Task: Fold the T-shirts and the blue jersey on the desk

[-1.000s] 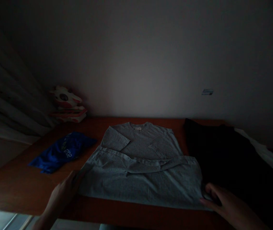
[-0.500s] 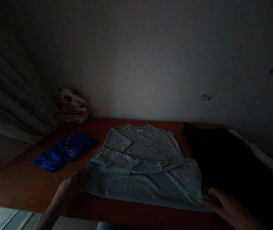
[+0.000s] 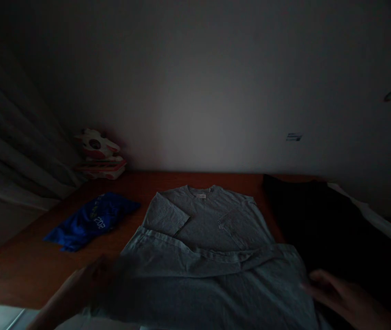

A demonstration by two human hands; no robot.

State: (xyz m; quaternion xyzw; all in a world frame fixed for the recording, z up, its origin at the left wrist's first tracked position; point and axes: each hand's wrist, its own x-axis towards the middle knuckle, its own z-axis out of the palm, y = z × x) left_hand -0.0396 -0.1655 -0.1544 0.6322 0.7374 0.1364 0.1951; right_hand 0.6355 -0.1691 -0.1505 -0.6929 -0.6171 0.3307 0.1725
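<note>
A grey T-shirt (image 3: pixel 202 220) lies on the wooden table (image 3: pixel 20 270), its collar and label toward the wall and both sleeves folded inward. Its lower part is doubled over toward the collar, and the near fold now hangs past the table's front edge. My left hand (image 3: pixel 94 277), blurred, is closed on the left side of that folded part. At the right side, my right hand (image 3: pixel 333 288) grips the cloth between thumb and fingers, also somewhat blurred. Both fingertips are partly hidden in the fabric.
A blue bundle (image 3: pixel 92 220) with printed lettering lies at the left. Behind it stands a cow-shaped toy (image 3: pixel 99 153) near the curtain (image 3: pixel 20 142). Dark clothing (image 3: pixel 326 224) covers the right side, with a white cloth (image 3: pixel 381 220) beyond it. A wall rises behind.
Both hands have pulled the T-shirt toward me. The collar sits slightly nearer, and the near fold has passed over the table's front edge.
</note>
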